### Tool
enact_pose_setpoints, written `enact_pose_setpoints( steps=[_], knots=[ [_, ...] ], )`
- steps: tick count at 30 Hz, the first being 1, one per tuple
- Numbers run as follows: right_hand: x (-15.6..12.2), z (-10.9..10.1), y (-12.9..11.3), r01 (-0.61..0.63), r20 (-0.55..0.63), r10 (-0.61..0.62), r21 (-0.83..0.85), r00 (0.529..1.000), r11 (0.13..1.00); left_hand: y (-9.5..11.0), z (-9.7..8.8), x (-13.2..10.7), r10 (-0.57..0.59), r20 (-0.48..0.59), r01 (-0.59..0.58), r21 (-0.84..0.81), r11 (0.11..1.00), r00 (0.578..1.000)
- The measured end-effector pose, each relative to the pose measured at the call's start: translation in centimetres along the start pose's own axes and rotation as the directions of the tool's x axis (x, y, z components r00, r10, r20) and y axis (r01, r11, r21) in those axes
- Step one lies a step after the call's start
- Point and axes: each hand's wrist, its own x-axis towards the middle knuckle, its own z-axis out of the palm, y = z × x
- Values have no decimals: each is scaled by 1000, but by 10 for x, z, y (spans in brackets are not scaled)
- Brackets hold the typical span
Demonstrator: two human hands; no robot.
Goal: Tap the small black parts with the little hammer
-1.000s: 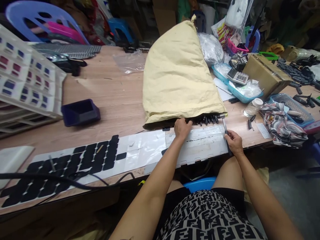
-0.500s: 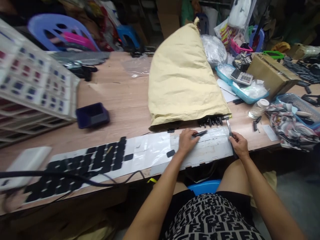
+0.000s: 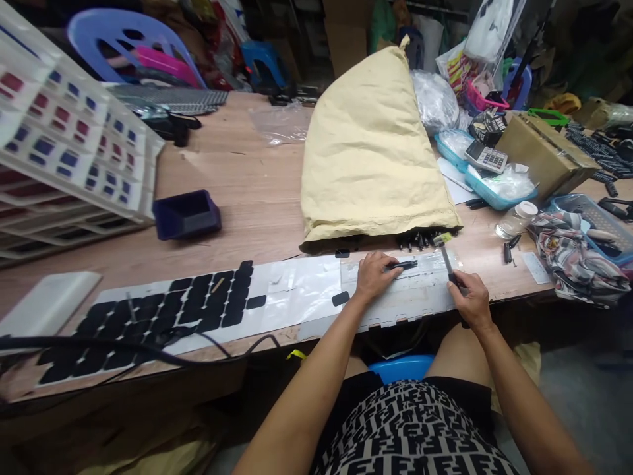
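Note:
My left hand (image 3: 376,276) is closed on a slim black piece (image 3: 406,265), pressed down over a white board (image 3: 395,307) at the table's front edge. In my right hand (image 3: 472,297) is a small hammer (image 3: 449,260), gripped by its dark handle, its yellowish head raised up and to the right of the black piece. Several dark slim parts (image 3: 420,241) lie just beyond the board, partly hidden under a large cream sack (image 3: 376,152). Two flat black pads lie by the board's left end, one of them a rounded pad (image 3: 340,299).
Rows of black pads (image 3: 188,297) lie on white sheeting to the left, crossed by a black cable (image 3: 148,353). Beyond are a purple tray (image 3: 186,214) and a white crate (image 3: 74,132). At right stand a lidded jar (image 3: 517,220), blue baskets (image 3: 504,194) and a carton (image 3: 546,155).
The hammer's head has swung left and slightly nearer, with my right hand turned. My left hand keeps its hold on the black piece. The whole view has shifted slightly.

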Motion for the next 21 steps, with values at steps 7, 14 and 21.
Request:
enact_pose_setpoints(
  steps=[7, 14, 21],
  knots=[
    [-19, 11, -37, 173, 145, -176, 35, 974, 984, 0, -1, 0, -15, 3, 15, -7, 1000, 1000],
    [-19, 16, -41, 210, 153, -206, -7, 966, 978, 2, -2, 0, -27, -4, 27, -11, 1000, 1000],
    [-16, 22, -48, 213, 201, -212, 20, 956, 977, 1, -1, 1, -18, -12, 18, -3, 1000, 1000]
  ],
)
